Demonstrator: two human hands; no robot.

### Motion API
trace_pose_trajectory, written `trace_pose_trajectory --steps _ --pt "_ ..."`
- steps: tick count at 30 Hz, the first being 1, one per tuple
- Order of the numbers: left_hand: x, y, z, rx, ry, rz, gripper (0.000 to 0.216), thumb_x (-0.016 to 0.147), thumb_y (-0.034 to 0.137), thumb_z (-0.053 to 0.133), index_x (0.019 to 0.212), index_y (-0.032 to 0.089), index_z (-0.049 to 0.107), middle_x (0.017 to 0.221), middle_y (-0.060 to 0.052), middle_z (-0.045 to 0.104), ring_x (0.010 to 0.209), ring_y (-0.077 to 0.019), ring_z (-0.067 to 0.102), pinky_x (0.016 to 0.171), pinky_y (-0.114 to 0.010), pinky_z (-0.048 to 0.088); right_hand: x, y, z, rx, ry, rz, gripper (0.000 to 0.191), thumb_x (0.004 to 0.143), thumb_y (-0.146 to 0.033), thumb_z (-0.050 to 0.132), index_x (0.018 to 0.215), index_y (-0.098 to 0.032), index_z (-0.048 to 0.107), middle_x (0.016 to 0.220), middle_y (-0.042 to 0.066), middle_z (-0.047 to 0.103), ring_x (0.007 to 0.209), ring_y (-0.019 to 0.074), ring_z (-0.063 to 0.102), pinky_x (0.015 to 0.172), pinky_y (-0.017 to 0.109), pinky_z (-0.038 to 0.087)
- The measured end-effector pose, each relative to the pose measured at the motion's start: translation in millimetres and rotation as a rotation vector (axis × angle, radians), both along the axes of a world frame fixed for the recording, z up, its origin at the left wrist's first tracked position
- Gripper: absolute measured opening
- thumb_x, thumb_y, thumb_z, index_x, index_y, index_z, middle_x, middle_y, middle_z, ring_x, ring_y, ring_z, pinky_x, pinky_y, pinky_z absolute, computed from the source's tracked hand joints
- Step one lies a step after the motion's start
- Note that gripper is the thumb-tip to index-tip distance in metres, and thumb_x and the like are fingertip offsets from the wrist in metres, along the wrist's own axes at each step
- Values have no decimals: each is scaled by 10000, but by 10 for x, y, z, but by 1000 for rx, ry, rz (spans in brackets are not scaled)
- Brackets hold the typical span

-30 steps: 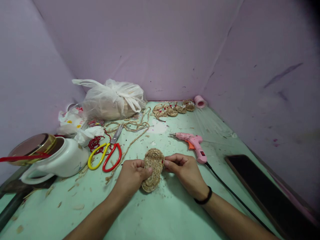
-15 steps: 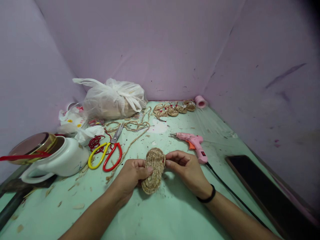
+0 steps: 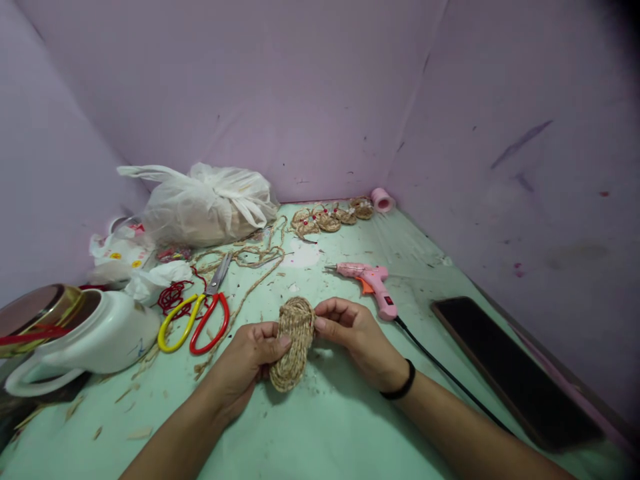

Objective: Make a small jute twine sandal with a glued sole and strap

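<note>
A small oval sole of coiled straw rope (image 3: 294, 347) is held above the green tabletop. My left hand (image 3: 253, 357) grips its left side, with the thumb lying across the top face. My right hand (image 3: 353, 333) has thumb and forefinger pinched at its upper right edge; whether a strand lies between them is hard to make out. A pink glue gun (image 3: 367, 281) lies just beyond my right hand, its nozzle pointing left. Scissors (image 3: 203, 307) with one yellow and one red handle rest left of the sole, blades pointing away.
A white teapot (image 3: 115, 333) lies at the left, near red yarn (image 3: 173, 297). Behind are a tied plastic bag (image 3: 205, 207), loose straw rope (image 3: 260, 253), several beaded straw pieces (image 3: 327, 220) and a pink spool (image 3: 383, 200). A black phone (image 3: 505, 367) lies right of the glue gun's cord (image 3: 445, 367).
The whole view has shifted, so most things appear farther left. Both hands keep their hold on the straw sole, with little change in their grip.
</note>
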State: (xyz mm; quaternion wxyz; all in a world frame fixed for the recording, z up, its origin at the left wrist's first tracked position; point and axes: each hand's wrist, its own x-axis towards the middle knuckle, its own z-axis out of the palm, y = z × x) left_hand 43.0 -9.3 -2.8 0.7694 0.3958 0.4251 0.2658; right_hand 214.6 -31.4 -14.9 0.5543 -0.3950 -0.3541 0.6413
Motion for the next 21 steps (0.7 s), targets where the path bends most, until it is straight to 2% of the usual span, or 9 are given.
trace_pose_trajectory --steps 4,12,17,21 --pt "6 2 2 -9 -9 0 214 605 266 728 693 87 649 565 -19 587 470 -73 481 467 -180 366 -15 -1 -2 -2 -5 -11 164 600 -234 715 708 -160 616 636 -18 610 580 88 542 602 237 422" --pt "45 -29 18 -28 9 22 241 561 253 751 699 86 644 571 -31 615 486 -88 509 485 -188 379 -82 -3 34 61 -346 -176 117 546 -90 542 615 -179 509 567 -56 482 516 79 403 485 213 316" --pt "60 -21 32 -18 23 48 255 549 261 750 688 85 628 559 -27 612 477 -90 506 476 -191 379 -57 -25 -9 139 -456 -182 150 584 -78 484 685 -178 531 631 -37 509 559 92 447 526 225 365" --pt "75 -26 0 30 58 112 242 539 253 748 665 100 608 542 -10 600 489 -92 510 487 -188 384 -12 -2 -32 100 -405 -176 176 654 -191 551 819 -163 606 797 33 609 704 144 544 617 275 442"
